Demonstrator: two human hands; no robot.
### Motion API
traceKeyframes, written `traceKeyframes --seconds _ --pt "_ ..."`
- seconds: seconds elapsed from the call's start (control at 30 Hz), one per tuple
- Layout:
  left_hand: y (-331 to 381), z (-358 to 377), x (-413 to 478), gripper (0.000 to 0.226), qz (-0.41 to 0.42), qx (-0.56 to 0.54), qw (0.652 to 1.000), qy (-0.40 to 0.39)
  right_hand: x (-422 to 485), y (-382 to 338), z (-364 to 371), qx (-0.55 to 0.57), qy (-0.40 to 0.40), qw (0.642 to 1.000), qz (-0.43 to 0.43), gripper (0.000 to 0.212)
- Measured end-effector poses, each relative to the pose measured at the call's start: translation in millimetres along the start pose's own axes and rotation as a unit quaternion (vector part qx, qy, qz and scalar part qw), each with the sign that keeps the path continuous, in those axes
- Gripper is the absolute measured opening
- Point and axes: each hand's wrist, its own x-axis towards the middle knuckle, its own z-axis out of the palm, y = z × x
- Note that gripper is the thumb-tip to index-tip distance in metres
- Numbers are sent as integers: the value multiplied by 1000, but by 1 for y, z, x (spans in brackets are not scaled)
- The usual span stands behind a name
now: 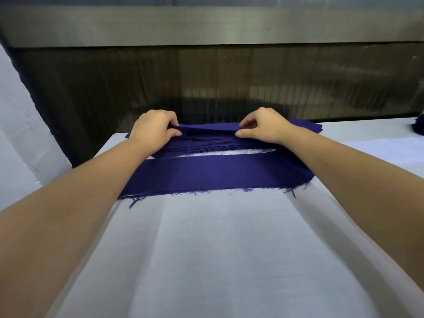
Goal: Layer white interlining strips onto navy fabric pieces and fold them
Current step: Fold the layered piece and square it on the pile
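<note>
A stack of navy fabric pieces (pixel 206 141) with frayed edges lies at the far end of the white table (pixel 218 249). My left hand (pixel 153 127) and my right hand (pixel 263 126) each pinch the top navy piece (pixel 208 129) of that stack and lift its near edge. Nearer to me a single long navy fabric strip (pixel 213 173) lies flat across the table, its front edge frayed. A sliver of white interlining (pixel 229 153) shows between the stack and the flat strip.
A dark ribbed panel (pixel 206 83) and a metal rail (pixel 206 26) stand right behind the stack. White cloth hangs at the left (pixel 18 134). A dark navy bundle (pixel 417 127) sits at the far right edge.
</note>
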Motion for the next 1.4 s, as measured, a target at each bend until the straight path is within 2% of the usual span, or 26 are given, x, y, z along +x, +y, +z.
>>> traceKeyframes --seconds 0.17,0.27,0.43,0.6,0.73,0.83,1.07,1.23,1.4 --pt "-4 -2 1 15 5 -43 999 8 3 -4 6 -84 65 994 -17 25" --pt "-6 -2 0 16 29 -57 998 19 5 -3 2 -146 71 987 -2 28" --pt "-13 2 -1 20 52 -15 998 29 6 12 -11 -229 50 965 118 33" --pt "-18 6 -1 31 -4 8 1000 15 5 33 -19 -248 85 945 195 39" --pt "-18 2 -2 32 -41 -68 997 -21 1 37 -24 -225 108 946 207 43" --pt "-20 -2 -8 27 -34 -96 995 -6 -9 36 -27 -186 137 955 183 47" --pt "-19 -20 -35 22 23 -69 995 66 -47 35 -34 -128 182 968 118 44" --pt "-16 -24 -69 21 78 -48 994 59 -94 35 -31 -114 196 973 42 37" --pt "-11 -36 -97 21 120 -50 991 39 -131 37 -30 -138 227 963 -48 33"
